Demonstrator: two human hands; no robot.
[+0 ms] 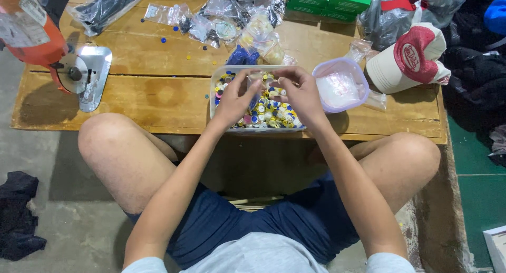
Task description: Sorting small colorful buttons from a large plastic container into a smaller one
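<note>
A clear plastic box [213,91] full of small coloured caps, yellow, blue, white and pink, stands at the near edge of a low wooden table [158,94]. Both my hands hover over it. My left hand [235,98] and my right hand [299,93] together pinch a small clear plastic bag [262,79] between their fingertips, just above the caps. What is inside the bag is too small to tell.
A round clear tub with a purple rim [340,84] sits right of the box. A red and white cap [414,58] lies further right. Several small plastic bags [221,17] and green cartons [329,0] lie at the back. An orange cutting machine [52,51] stands at left.
</note>
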